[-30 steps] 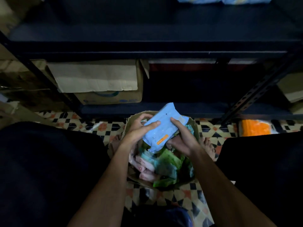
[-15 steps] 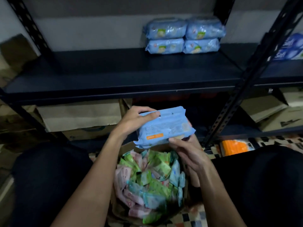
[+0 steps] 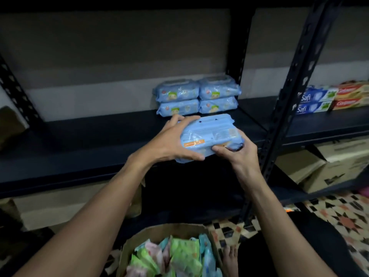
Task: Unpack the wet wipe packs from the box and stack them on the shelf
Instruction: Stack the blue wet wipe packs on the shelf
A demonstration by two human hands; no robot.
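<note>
Obs.: a person is crouching before a dark metal shelf (image 3: 95,140) and holding one blue pack (image 3: 211,134) of wet wipes in both hands.

Left hand (image 3: 169,142): gripping the pack's left end, fingers curling over the far edge, thumb lying along the near edge.

Right hand (image 3: 241,154): gripping the near right corner from below, thumb pressing into the wrapper.

Position: the pack is hanging over the front edge of the shelf, printed label side facing up. I cannot tell whether it is touching the board.

Key relation: a stack of four packs (image 3: 197,96), two wide and two high, is sitting at the back edge of the shelf, straight beyond the hands. The held pack's long axis is running left to right, matching the front edge and the packs in the stack. Judgement: no turning is needed, only a push away from the body; both hands are lying about equally near.

Below: the box (image 3: 165,231) is sitting on the floor between the forearms, holding many small green and pink packs (image 3: 179,256), so much unpacking is remaining.
</note>
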